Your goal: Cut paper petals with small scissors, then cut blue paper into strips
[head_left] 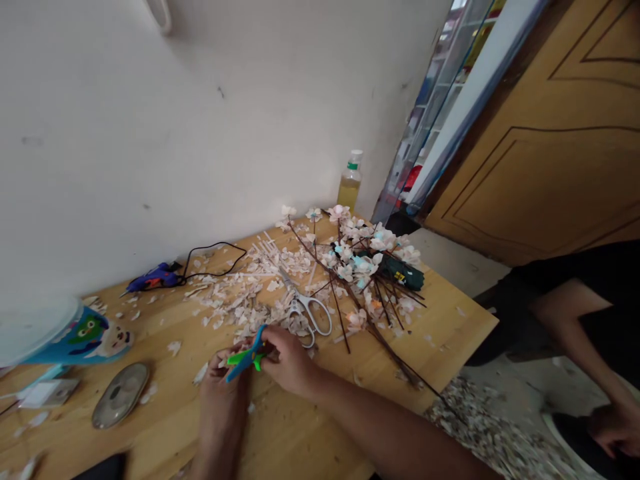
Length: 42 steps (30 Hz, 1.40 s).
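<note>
In my right hand [290, 363] is a small pair of blue and green scissors [245, 360], my fingers closed round its handles. The scissors' blades point left, over my left hand [223, 380]. That hand's fingers are curled and pinched together; what they hold is too small and hidden to make out. Just beyond my hands lies a larger pair of scissors [307, 310] with pale grey handles. Around it spreads a heap of pale petal-like flakes [245, 300]. To the right are brown branches [345, 283] bearing pale pink, white and light blue blossoms [363, 260].
A blue glue gun [155, 277] with a black cord lies by the wall. A bottle of yellow liquid [350, 183] stands behind the blossoms. On the left are a blue patterned tub [85, 333] and an oval dish [120, 395]. Another person's arm [580, 333] shows at right.
</note>
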### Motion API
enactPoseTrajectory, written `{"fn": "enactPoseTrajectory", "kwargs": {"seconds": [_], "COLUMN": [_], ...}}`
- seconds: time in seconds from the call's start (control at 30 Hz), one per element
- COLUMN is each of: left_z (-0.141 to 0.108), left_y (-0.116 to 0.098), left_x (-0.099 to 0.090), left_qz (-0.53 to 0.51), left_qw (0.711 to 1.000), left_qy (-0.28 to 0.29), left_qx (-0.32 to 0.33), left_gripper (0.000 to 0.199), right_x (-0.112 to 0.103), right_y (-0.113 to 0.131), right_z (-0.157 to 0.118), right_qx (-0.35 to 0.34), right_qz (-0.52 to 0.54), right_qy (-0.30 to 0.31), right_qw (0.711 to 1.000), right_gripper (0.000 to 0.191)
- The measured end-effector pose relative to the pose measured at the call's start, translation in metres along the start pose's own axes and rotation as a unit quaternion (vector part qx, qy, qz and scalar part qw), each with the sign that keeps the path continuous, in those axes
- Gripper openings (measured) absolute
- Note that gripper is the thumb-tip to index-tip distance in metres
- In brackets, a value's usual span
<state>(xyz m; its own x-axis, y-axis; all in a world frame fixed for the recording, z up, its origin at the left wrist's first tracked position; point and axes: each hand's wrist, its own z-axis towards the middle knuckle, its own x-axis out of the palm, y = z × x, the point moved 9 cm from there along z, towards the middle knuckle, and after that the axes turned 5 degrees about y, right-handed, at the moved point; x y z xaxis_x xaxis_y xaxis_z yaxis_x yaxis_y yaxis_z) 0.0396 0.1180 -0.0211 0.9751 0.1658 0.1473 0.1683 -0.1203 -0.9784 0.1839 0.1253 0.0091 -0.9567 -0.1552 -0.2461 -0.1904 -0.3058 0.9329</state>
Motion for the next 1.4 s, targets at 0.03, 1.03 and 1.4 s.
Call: {"fn": "enactPoseTrajectory", "kwargs": {"seconds": [0.03, 1.03, 1.4], "left_z": [0.001, -0.006, -0.008], "left_y": [0.001, 0.006, 0.013], "left_x": [-0.002, 0.011, 0.016], "left_qz": [-0.012, -0.094, -0.196], "left_qw": [1.0, 0.993, 0.978], "left_qy": [-0.006, 0.058, 0.027], "left_qx": [0.001, 0.038, 0.06], "left_gripper": [0.031, 0.033, 0.039], "right_x": [0.0, -0.007, 0.008], "right_y": [-0.001, -0.014, -0.016], "right_z": [0.0, -0.016, -0.012], "right_qx": [0.001, -0.002, 0.054], "right_qz": [0.008, 0.131, 0.228], "right_qy": [0.003, -0.043, -0.015], "right_qw": [1.0, 0.99, 0.972], "right_gripper": [0.027, 0.023, 0.04]}}
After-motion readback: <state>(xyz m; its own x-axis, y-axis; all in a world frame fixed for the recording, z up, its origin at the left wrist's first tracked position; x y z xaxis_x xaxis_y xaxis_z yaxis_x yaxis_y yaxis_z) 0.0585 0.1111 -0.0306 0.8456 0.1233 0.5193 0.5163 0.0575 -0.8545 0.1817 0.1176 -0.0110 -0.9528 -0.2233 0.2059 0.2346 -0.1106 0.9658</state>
